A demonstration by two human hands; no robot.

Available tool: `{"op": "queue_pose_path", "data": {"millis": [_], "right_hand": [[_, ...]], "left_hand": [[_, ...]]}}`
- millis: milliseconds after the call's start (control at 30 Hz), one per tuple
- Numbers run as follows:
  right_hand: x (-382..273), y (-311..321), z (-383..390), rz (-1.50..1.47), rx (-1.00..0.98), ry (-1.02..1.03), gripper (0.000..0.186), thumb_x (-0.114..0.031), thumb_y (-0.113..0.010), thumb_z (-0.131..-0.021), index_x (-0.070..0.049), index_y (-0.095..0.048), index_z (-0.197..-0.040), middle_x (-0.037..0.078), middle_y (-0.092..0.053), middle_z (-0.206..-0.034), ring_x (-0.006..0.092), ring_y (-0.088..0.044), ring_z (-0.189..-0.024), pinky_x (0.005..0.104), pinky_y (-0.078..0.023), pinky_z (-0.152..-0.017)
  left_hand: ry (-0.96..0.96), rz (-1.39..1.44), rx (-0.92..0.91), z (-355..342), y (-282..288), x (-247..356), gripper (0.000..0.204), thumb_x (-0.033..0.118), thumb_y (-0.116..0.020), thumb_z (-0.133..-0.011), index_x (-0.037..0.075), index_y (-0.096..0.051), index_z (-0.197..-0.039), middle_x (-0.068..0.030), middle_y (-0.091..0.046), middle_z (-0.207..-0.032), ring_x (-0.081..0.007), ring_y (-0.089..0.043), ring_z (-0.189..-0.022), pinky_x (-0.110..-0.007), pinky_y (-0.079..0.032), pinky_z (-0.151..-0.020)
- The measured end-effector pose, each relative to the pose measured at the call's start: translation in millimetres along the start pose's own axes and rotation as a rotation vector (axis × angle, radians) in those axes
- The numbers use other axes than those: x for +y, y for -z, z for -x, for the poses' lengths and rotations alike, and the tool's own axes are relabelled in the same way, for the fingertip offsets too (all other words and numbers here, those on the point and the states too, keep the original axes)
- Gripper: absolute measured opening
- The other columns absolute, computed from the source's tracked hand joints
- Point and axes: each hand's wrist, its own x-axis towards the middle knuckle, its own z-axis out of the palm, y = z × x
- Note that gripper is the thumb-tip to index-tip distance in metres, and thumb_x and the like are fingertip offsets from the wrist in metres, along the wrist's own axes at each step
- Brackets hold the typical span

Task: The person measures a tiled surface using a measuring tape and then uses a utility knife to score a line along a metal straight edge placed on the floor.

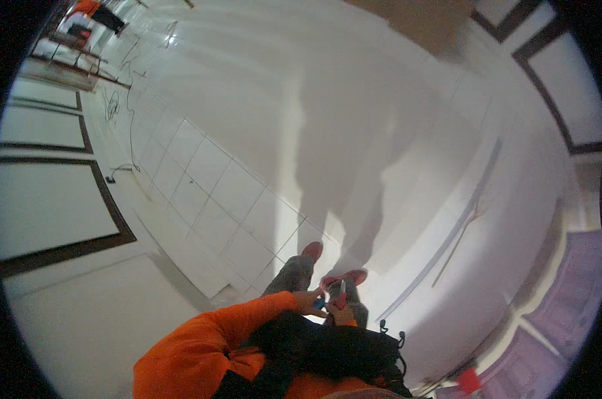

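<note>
Both of my hands are close together in front of my body, above my shoes. My left hand [307, 303], at the end of an orange sleeve, is closed on a small blue thing [319, 304] too small to identify. Just beside it, my right hand [341, 314] grips a red-handled tool [341, 302]. A narrow, pale, metallic-looking tip points away from me; its exact kind cannot be made out. A black bag [341, 346] lies across my front below the hands and has dark hooks at its right edge.
Pale tiled floor [228, 193] stretches ahead. A long thin strip [447, 239] and a thin stick [454, 249] lie at right. Dark-framed white panels [55, 213] line the left wall, with cables [113, 106] beyond. Purple panels [567, 292] are at right. Another person [101, 14] stands far left.
</note>
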Motion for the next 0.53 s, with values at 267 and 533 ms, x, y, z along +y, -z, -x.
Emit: {"op": "queue_pose_path", "data": {"millis": [267,533], "right_hand": [[-95.8,104.8,66.0,-0.798,0.212,0.041,0.025,-0.030,-0.058,-0.088,-0.016,-0.047,-0.070,0.000,-0.041,-0.053,0.0123,-0.041,-0.041,0.0303,-0.036,-0.038],[-106.7,187.0,106.7,-0.692,0.151,0.304,0.021,-0.028,-0.063,-0.087,-0.008,-0.057,-0.089,0.004,-0.056,-0.074,0.0156,-0.056,-0.063,0.0317,-0.047,-0.053]], "left_hand": [[0.029,-0.350,0.425,124.2,32.4,-74.3,0.038,0.037,-0.056,-0.085,0.008,-0.061,-0.109,-0.0132,-0.064,-0.108,-0.0342,-0.061,-0.099,-0.046,-0.046,-0.086],[0.088,-0.325,0.331,208.0,52.0,-78.4,0.036,0.037,-0.053,-0.085,0.015,-0.063,-0.112,-0.0092,-0.065,-0.106,-0.0325,-0.058,-0.105,-0.044,-0.047,-0.088]]}}
